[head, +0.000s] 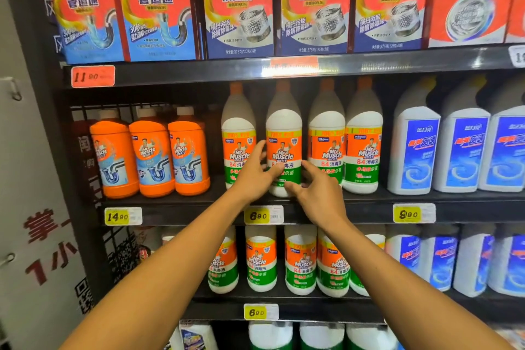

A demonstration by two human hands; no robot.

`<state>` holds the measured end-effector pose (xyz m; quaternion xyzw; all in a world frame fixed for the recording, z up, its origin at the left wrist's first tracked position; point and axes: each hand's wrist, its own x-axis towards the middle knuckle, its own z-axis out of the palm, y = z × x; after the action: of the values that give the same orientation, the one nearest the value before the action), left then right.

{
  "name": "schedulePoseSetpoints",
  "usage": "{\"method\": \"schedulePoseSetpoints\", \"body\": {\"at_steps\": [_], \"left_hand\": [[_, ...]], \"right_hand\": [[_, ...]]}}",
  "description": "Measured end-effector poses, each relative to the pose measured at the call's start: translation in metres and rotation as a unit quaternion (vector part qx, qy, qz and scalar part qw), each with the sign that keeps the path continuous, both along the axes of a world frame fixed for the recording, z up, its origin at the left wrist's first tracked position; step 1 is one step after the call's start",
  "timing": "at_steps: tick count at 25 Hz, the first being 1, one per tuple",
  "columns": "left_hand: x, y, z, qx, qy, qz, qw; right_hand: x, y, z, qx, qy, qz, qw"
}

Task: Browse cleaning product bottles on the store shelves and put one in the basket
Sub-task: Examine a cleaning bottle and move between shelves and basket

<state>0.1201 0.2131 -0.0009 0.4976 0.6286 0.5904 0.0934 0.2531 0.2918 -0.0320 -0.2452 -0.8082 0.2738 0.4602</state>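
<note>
A white Mr Muscle disinfectant bottle [284,136] with an orange and green label stands on the middle shelf, pulled slightly forward of its row. My left hand [257,172] grips its left side, fingers curled round the label. My right hand [318,193] holds its lower right side, thumb and fingers on the base of the label. Three like bottles stand beside it, one on the left [238,133] and two on the right [326,133]. No basket is in view.
Three orange drain-cleaner bottles [150,150] stand to the left, white and blue toilet-cleaner bottles [414,150] to the right. Boxes of cleaner [238,8] fill the top shelf. More white bottles [301,261] line the lower shelf. A white panel [34,207] bounds the left.
</note>
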Motion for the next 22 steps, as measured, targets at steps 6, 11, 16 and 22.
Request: {"method": "schedulePoseSetpoints", "body": {"at_steps": [6,11,16,22], "left_hand": [[-0.001,0.002,-0.003,0.011,-0.011,0.018,1.000],[0.001,0.006,-0.007,0.007,-0.021,0.012,1.000],[0.004,0.009,-0.015,-0.012,-0.066,-0.008,0.998],[0.011,0.011,-0.029,0.043,-0.185,0.012,0.982]], "right_hand": [[-0.004,0.001,-0.003,0.027,-0.011,-0.031,0.999],[-0.001,0.005,-0.003,0.006,-0.010,-0.013,1.000],[0.013,0.012,-0.002,-0.065,0.007,0.064,0.996],[0.049,0.028,-0.001,-0.097,0.059,0.117,0.987]]}}
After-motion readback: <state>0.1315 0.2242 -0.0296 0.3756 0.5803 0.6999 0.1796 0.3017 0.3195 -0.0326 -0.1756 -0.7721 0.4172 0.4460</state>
